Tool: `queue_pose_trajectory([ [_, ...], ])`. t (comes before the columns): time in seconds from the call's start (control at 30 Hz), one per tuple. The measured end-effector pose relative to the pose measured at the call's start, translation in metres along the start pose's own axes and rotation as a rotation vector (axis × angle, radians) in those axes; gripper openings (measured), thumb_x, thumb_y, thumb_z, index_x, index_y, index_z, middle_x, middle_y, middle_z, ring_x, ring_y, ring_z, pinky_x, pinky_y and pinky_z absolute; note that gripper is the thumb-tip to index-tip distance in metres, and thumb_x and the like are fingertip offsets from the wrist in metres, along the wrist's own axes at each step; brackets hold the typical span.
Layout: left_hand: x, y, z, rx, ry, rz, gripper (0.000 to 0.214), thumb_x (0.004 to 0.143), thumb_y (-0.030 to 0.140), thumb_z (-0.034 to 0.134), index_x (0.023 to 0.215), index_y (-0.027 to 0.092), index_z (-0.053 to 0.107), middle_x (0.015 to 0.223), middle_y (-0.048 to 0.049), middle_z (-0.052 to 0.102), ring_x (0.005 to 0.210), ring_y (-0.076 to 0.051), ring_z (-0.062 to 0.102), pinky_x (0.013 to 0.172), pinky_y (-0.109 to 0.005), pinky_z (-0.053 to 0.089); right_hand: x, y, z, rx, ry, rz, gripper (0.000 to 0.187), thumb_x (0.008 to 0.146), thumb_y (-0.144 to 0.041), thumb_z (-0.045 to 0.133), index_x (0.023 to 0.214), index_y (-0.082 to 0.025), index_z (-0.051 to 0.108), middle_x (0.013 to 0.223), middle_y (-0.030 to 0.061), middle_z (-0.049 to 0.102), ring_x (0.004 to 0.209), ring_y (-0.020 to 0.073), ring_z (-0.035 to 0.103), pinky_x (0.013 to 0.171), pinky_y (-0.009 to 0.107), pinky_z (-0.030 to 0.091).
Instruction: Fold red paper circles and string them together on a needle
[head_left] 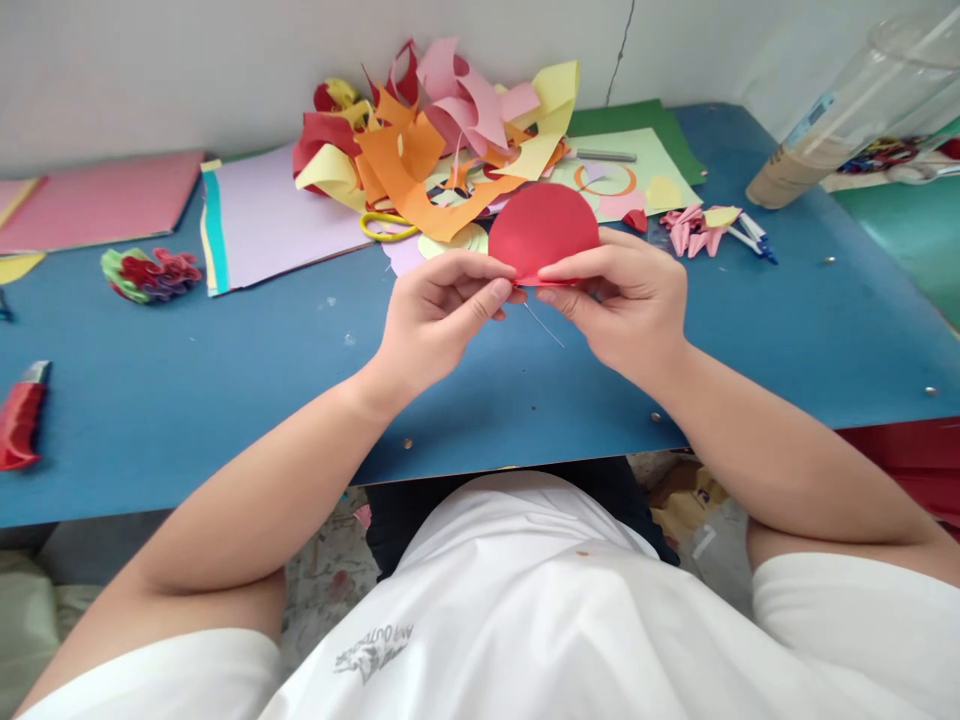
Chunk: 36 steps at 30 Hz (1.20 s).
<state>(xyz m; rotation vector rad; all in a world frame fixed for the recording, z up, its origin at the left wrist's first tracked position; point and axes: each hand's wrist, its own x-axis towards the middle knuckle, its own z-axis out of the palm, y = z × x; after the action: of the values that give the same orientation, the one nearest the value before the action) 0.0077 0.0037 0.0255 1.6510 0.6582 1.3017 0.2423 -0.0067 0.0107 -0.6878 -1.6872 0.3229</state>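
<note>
A red paper circle [545, 228] is held up over the blue table, its lower edge folded into a narrow strip. My left hand [454, 305] pinches that edge on the left between thumb and fingers. On the other side my right hand [626, 295] grips the same edge, thumb below and index finger above. A thin wire-like line [544, 325] lies just beneath the circle. Behind the paper is a pile of orange, pink, yellow and red paper scraps [431, 140], with the yellow handle of scissors [388, 228] at its front.
Coloured sheets [289, 225] lie at the back left near a ruffled paper flower [152, 275]. A red-handled utility knife [22, 418] rests at the far left. A tall clear plastic cup [840, 120] stands back right, with pens [754, 240] and pink folded paper pieces [694, 230] nearby.
</note>
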Motion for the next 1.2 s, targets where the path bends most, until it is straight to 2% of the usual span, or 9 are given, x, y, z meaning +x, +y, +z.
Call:
queue_pose_trajectory([
  [0.1, -0.001, 0.001, 0.001, -0.047, -0.011, -0.015, 0.043, 0.088, 0.067, 0.106, 0.101, 0.028, 0.093, 0.102, -0.0056, 0.091, 0.092, -0.023, 0.089, 0.079, -0.035, 0.075, 0.0, -0.002, 0.001, 0.005, 0.009, 0.02, 0.018, 0.108, -0.052, 0.094, 0.103, -0.034, 0.095, 0.099, 0.0048, 0.087, 0.085, 0.0235, 0.079, 0.074, 0.041, 0.067],
  [0.2, -0.002, 0.005, 0.003, -0.039, 0.009, -0.007, 0.043, 0.081, 0.065, 0.111, 0.095, 0.028, 0.094, 0.097, -0.005, 0.089, 0.086, -0.021, 0.085, 0.077, -0.035, 0.073, -0.001, -0.008, 0.005, 0.072, -0.011, 0.122, 0.024, 0.105, -0.054, 0.096, 0.098, -0.032, 0.095, 0.094, 0.0048, 0.086, 0.081, 0.0226, 0.079, 0.065, 0.039, 0.064],
  [0.33, -0.005, 0.012, 0.008, 0.01, 0.049, -0.021, 0.045, 0.083, 0.067, 0.109, 0.085, 0.026, 0.091, 0.083, -0.0038, 0.084, 0.071, -0.017, 0.076, 0.063, -0.034, 0.062, -0.001, -0.015, 0.008, 0.195, -0.044, 0.297, 0.039, 0.096, -0.065, 0.102, 0.093, -0.028, 0.091, 0.087, 0.003, 0.084, 0.066, 0.0176, 0.071, 0.054, 0.035, 0.059],
  [0.47, -0.007, 0.017, 0.012, 0.002, 0.111, -0.046, 0.043, 0.083, 0.06, 0.112, 0.08, 0.024, 0.088, 0.08, -0.0025, 0.083, 0.07, -0.017, 0.076, 0.063, -0.034, 0.061, -0.003, -0.019, 0.009, 0.249, -0.033, 0.374, 0.041, 0.094, -0.065, 0.104, 0.091, -0.028, 0.09, 0.084, 0.002, 0.082, 0.057, 0.0146, 0.063, 0.049, 0.035, 0.056],
  [0.57, -0.007, 0.016, 0.014, -0.046, 0.142, -0.095, 0.045, 0.078, 0.058, 0.115, 0.076, 0.024, 0.086, 0.079, -0.0013, 0.083, 0.072, -0.018, 0.078, 0.066, -0.034, 0.063, -0.004, -0.021, 0.011, 0.278, -0.01, 0.366, 0.038, 0.098, -0.062, 0.102, 0.088, -0.028, 0.089, 0.083, 0.0021, 0.081, 0.056, 0.0145, 0.063, 0.049, 0.036, 0.058],
  [0.73, -0.007, 0.014, 0.016, -0.141, 0.168, -0.188, 0.05, 0.069, 0.057, 0.119, 0.073, 0.024, 0.083, 0.075, 0.0, 0.081, 0.07, -0.017, 0.078, 0.068, -0.034, 0.064, -0.003, -0.026, 0.014, 0.306, 0.007, 0.409, 0.036, 0.095, -0.055, 0.106, 0.083, -0.027, 0.087, 0.078, 0.0002, 0.079, 0.056, 0.014, 0.064, 0.049, 0.035, 0.059],
  [0.9, -0.009, 0.013, 0.016, -0.097, 0.186, -0.229, 0.049, 0.075, 0.051, 0.117, 0.073, 0.023, 0.077, 0.075, 0.0009, 0.08, 0.071, -0.017, 0.078, 0.071, -0.034, 0.066, -0.001, -0.031, 0.014, 0.271, -0.002, 0.494, 0.034, 0.093, -0.049, 0.108, 0.081, -0.025, 0.086, 0.079, 0.0005, 0.081, 0.057, 0.0136, 0.065, 0.05, 0.034, 0.059],
  [1.07, -0.012, 0.013, 0.017, -0.032, 0.185, -0.252, 0.043, 0.081, 0.041, 0.111, 0.074, 0.023, 0.073, 0.076, 0.0014, 0.079, 0.072, -0.016, 0.076, 0.067, -0.032, 0.062, -0.002, -0.029, 0.015, 0.252, 0.013, 0.491, 0.037, 0.091, -0.046, 0.109, 0.077, -0.025, 0.082, 0.077, 0.0003, 0.078, 0.063, 0.0163, 0.07, 0.059, 0.037, 0.065],
  [1.2, -0.014, 0.012, 0.018, -0.032, 0.185, -0.285, 0.048, 0.081, 0.041, 0.111, 0.075, 0.023, 0.067, 0.075, 0.0017, 0.076, 0.073, -0.017, 0.076, 0.069, -0.033, 0.062, -0.004, -0.029, 0.017, 0.249, 0.029, 0.486, 0.041, 0.092, -0.048, 0.108, 0.076, -0.025, 0.077, 0.076, -0.0003, 0.076, 0.066, 0.0173, 0.072, 0.066, 0.04, 0.07],
])
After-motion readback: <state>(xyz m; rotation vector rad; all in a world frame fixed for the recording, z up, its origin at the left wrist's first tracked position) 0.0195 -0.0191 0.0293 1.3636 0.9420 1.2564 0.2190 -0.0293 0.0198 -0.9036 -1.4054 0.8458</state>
